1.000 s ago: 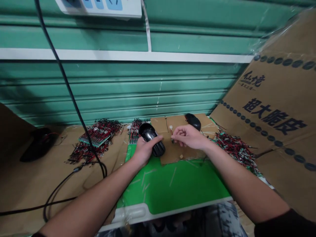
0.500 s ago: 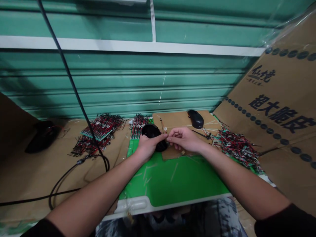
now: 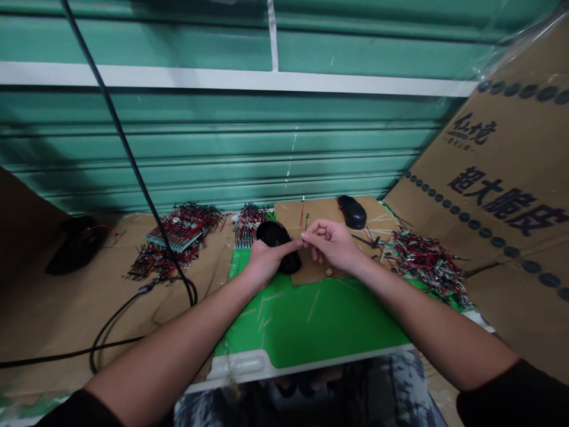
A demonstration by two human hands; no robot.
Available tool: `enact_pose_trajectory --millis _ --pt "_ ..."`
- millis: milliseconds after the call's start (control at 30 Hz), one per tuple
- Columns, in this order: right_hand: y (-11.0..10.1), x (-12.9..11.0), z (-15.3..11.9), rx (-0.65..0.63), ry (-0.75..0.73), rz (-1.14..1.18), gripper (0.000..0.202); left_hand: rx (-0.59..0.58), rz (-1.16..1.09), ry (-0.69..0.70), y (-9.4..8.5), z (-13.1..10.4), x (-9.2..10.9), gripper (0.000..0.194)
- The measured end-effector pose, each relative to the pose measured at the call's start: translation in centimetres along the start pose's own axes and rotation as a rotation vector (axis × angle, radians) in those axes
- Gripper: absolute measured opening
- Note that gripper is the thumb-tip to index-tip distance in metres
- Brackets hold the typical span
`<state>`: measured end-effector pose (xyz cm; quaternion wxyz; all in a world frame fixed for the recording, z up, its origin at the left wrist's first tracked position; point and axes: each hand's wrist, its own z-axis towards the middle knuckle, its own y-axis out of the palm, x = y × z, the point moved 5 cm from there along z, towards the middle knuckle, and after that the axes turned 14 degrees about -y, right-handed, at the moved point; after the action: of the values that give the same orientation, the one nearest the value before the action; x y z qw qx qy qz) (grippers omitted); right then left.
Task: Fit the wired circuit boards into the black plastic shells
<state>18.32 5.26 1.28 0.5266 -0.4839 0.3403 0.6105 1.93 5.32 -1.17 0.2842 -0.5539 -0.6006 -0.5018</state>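
Observation:
A black curved shell [image 3: 291, 263] is held in my left hand [image 3: 265, 261], whose thumb reaches right across it. Close against that thumb tip, my right hand [image 3: 331, 244] pinches thin wires, with a small dark end [image 3: 307, 218] standing above the fingers. A red wire with a white tip [image 3: 303, 207] also rises just behind. The exact grip at the fingertips is too small to make out. Both hands are over a piece of cardboard [image 3: 306, 274] on the green board [image 3: 333, 320].
Wired circuit boards [image 3: 189, 228] are heaped at the left, with another batch [image 3: 251, 225] behind my left hand. A wire pile [image 3: 431, 261] lies right. Black shells [image 3: 353, 212] [image 3: 75, 249] rest at either side. A black cable [image 3: 124, 142] crosses the left; a carton [image 3: 511, 178] stands right.
The wires above my right fingers now stand more upright and farther right. My right hand has shifted slightly up, while my left hand stays on the shell.

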Motion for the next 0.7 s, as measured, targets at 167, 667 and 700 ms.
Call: enact_pose_trajectory --millis 167,667,700 --pt "-0.1 -1.0 -0.4 0.057 -0.136 -0.139 0.044 -0.034 -0.126 -0.076 0.3 -0.1 0.0 0.04" --pt "0.0 -2.8 -1.0 -0.009 -0.329 -0.455 0.026 0.026 -0.171 -0.144 -0.1 0.1 -0.3 0.038" --pt "-0.4 -2.2 -0.8 0.041 -0.254 -0.398 0.028 0.017 -0.166 -0.155 -0.1 0.1 -0.3 0.04"
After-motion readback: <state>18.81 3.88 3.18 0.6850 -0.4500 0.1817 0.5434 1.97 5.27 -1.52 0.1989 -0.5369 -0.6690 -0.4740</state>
